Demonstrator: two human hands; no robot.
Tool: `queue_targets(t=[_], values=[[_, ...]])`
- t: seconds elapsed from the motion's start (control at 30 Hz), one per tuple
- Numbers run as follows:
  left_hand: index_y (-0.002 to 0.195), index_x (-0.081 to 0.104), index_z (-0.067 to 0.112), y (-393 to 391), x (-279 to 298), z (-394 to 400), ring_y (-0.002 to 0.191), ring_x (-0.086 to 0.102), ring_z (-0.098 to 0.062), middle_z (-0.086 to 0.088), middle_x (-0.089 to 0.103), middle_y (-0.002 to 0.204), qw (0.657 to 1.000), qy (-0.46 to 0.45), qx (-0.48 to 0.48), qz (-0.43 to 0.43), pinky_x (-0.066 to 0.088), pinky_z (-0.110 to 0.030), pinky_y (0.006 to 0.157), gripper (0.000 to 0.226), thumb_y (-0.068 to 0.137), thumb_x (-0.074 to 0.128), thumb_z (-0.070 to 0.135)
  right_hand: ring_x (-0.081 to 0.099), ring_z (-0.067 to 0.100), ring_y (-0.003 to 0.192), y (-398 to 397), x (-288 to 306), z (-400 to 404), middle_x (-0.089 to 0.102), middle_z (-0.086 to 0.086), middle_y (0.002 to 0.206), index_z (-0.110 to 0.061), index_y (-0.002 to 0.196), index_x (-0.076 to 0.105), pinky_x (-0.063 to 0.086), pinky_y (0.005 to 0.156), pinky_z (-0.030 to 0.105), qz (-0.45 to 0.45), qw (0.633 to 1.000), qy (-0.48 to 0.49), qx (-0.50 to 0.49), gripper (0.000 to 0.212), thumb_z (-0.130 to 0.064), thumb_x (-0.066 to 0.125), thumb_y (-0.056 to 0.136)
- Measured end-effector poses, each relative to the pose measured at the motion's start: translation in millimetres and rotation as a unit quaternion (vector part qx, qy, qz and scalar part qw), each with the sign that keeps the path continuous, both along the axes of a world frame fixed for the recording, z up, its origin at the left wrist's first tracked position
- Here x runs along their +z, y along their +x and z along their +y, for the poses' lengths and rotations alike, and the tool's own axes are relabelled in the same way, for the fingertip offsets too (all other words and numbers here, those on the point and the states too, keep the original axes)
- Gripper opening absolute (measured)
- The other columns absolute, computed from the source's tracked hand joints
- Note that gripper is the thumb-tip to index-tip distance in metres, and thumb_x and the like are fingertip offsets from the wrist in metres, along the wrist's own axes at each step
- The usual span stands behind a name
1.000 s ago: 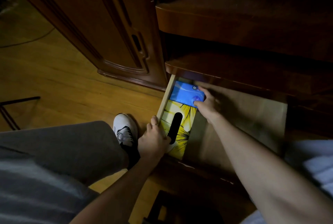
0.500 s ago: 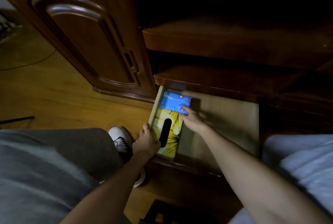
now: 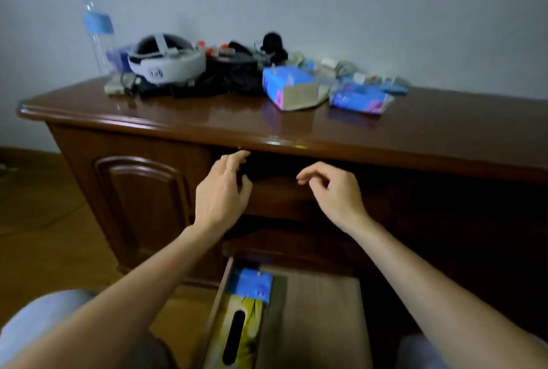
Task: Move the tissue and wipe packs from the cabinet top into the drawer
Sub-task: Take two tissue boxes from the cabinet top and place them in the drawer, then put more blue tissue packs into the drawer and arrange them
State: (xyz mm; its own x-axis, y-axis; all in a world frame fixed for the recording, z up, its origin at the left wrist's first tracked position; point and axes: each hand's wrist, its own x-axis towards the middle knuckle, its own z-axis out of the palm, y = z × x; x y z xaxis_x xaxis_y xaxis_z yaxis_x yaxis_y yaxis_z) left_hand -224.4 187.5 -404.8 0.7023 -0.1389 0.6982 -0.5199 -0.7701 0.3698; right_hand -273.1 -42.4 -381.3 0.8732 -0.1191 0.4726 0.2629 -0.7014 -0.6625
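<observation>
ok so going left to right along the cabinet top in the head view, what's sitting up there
Water bottle → white headset → black bag → blue tissue pack → flatter blue wipe pack. The small clutter behind the packs is too blurred to place.

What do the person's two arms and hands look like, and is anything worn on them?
Both forearms are bare, with no sleeves, gloves or watch in view. The left hand seems to carry a thin ring on one finger, though blur makes this uncertain. The right hand shows no ring.
</observation>
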Motion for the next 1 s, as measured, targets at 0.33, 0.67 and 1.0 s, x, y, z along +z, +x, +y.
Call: queue_targets(t=[0.33, 0.67, 1.0], values=[[0.146, 0.045, 0.029, 116.8, 129.5, -90.0, 0.138, 0.037, -0.029, -0.002, 0.039, 0.154, 0.997, 0.027, -0.029, 0.061, 0.047, -0.046, 0.097, 0.055, 0.094, 0.055, 0.045, 0.031, 0.029, 0.146, 104.5, 93.9, -54.4, 0.035, 0.006, 0.159, -0.028, 0.151, 0.035, 0.035, 0.111, 0.049, 0.065, 0.959, -0.221, -0.167, 0.062, -0.039, 0.057, 0.094], [0.146, 0.036, 0.028, 180.3, 110.3, -154.2, 0.132, 0.032, -0.04, -0.012, 0.036, 0.139, 0.983, 0.171, 0.061, 0.037, 0.053, -0.043, 0.072, 0.084, 0.078, 0.065, 0.069, 0.03, 0.035, 0.142, 164.4, 88.7, -96.4, 0.037, 0.013, 0.154, -0.022, 0.149, 0.042, 0.027, 0.111, 0.061, 0.206, 0.884, -0.319, -0.272, 0.068, -0.062, 0.036, 0.094], [0.14, 0.041, 0.025, 181.8, 129.1, -184.8, 0.14, 0.027, -0.041, -0.01, 0.037, 0.148, 0.983, 0.015, 0.095, 0.158, 0.045, -0.05, 0.09, 0.074, 0.08, 0.055, 0.068, 0.042, 0.034, 0.127, 129.2, 87.7, -85.0, 0.051, 0.013, 0.134, -0.023, 0.127, 0.055, 0.036, 0.096, 0.054, 0.173, 0.915, -0.278, -0.234, 0.034, -0.033, 0.037, 0.1]])
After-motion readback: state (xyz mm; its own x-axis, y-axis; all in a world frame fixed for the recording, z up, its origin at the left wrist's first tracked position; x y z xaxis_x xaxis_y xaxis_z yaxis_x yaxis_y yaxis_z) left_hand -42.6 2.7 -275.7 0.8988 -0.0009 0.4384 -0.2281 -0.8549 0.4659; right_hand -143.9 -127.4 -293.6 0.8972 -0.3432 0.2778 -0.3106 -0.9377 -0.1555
